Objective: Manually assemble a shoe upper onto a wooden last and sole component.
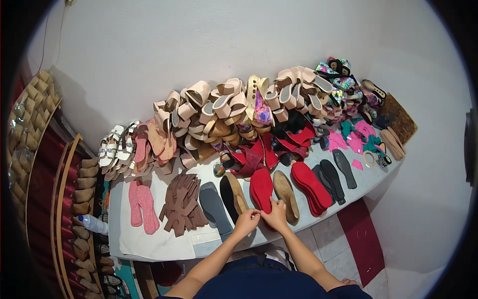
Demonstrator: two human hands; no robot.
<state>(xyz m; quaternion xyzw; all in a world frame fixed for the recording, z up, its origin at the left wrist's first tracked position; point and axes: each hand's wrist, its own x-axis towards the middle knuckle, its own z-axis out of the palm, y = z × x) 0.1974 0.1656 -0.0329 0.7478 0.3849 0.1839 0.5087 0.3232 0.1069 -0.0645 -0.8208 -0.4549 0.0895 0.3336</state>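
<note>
Near the table's front edge, my left hand [247, 222] has its fingertips pinched together beside the near end of a red shoe insole [261, 187]. What lies between them is too small to make out. My right hand [276, 216] is closed over that near end, its thumb toward the left fingertips and its index finger along the insole's right edge. To the left lies a tan wooden shoe last [241, 200] beside a black sole piece [228, 192]. Another tan last [285, 193] is just right of the insole. A stack of red insoles [309, 187] sits farther right.
Dark grey soles [214, 207], brown strips [182, 204] and pink insoles [143, 207] lie leftward on the white table [144, 244]. Beige sandals [231, 99] are heaped along the wall. Pink and green pieces [353, 137] lie right. A rack of lasts [84, 197] stands left.
</note>
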